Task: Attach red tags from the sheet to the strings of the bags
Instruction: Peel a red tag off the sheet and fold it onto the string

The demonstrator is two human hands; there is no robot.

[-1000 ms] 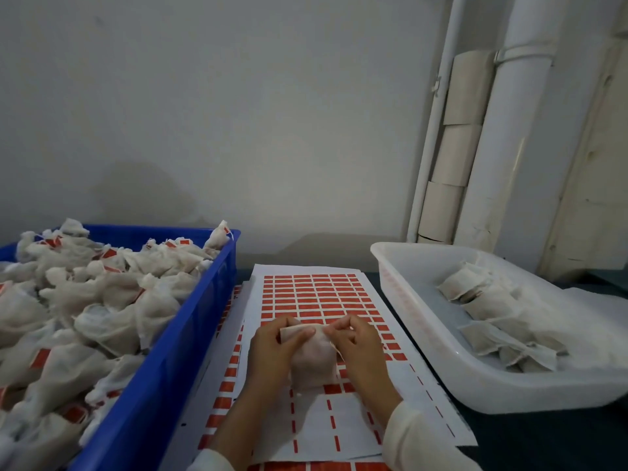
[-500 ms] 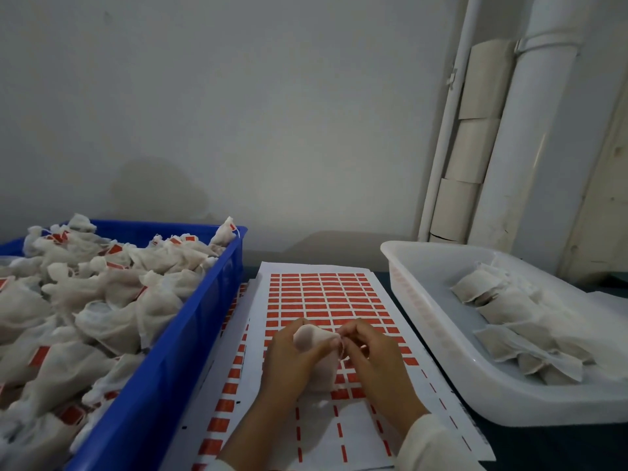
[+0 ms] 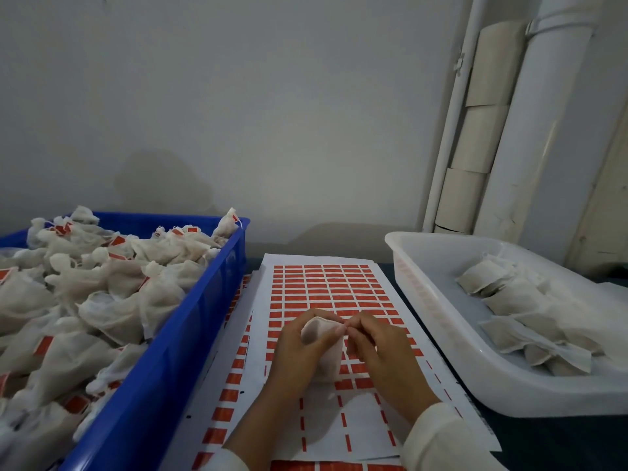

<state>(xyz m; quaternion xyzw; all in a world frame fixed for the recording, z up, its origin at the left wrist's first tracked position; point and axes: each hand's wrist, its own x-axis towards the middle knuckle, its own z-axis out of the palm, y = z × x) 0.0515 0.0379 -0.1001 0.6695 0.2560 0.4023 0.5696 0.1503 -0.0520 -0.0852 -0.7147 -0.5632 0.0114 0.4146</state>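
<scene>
**Bag held over tag sheet, both hands at its top**

Left hand (image 3: 299,351): forearm enters from bottom centre, angled up and right. Fingers curled round the left side of the bag (image 3: 324,355), thumb across its upper front. Grip closed on the bag.

Right hand (image 3: 380,348): forearm in a pale sleeve (image 3: 445,440) enters from bottom right, angled up and left. Fingers bent inward, tips meeting the left thumb at the bag's top right corner. Looks like a pinch at that corner; whether it has string or cloth, cannot tell – too small.

Bag: white cloth pouch, between the two hands, above the sheet's middle. Long axis approx. vertical in frame, top end away from the person, bottom end toward them, near or touching the sheet – cannot tell which. Top edge rounded and puffed.

Sheet (image 3: 339,287): white paper w/ rows of red tags, lying flat between the two bins, long axis running away from the person. Far rows full; near rows mostly stripped, thin red slivers left. More sheets under it, offset left.

Blue bin (image 3: 190,338): left of sheet, heaped w/ white bags, many w/ red tags.

White bin (image 3: 438,321): right of sheet, holds flat bags at its far side.
</scene>
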